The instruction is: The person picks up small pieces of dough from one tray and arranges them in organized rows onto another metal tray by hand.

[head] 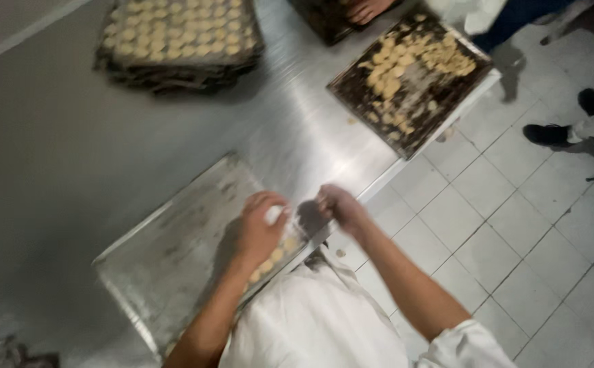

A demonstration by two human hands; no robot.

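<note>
Resting on a metal tray of dough rounds, left hand pinches one; right hand closed.

Bakery: steel table, dough trays

Counter is seen as brushed stainless steel, w/ a dull sheen and soft glare streaks. Near tray is bare sheet metal, matt grey, smudged and scuffed in patches. Small dough pieces on it are pale, matt, soft-looking. Far tray is dark, stained metal, rough w/ baked-on residue; its biscuits are dry, matt, crumbly. Stacked trays are dark-edged, worn. Floor is laid in pale glazed tiles, slightly glossy, w/ dark grout. White garment is plain woven cloth, matt. Bare skin is shown on left hand and right hand.
</note>
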